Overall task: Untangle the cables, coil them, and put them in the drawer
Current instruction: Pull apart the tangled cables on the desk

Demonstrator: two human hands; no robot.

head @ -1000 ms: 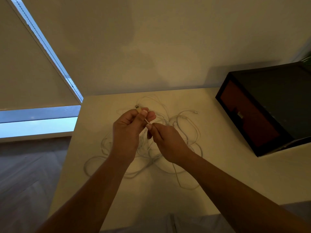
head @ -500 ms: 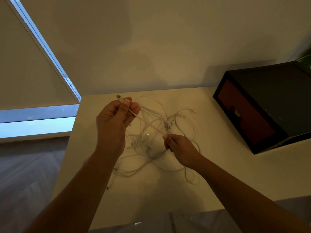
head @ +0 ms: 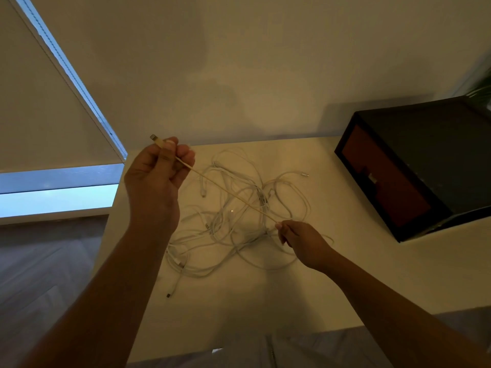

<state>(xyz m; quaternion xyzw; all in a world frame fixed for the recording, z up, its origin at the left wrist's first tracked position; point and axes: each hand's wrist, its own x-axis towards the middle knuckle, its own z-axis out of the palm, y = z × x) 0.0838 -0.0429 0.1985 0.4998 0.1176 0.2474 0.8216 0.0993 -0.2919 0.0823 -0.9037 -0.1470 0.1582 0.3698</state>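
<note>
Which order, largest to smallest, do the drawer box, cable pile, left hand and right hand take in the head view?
1. drawer box and cable pile, about alike
2. left hand
3. right hand; unsure, the left is nearer the camera

Nothing legible anywhere: no text, brand, number or sign. At about 3 o'clock, a small pale tab [head: 372,178] on the reddish drawer front [head: 390,205], too small and dim to read.
</note>
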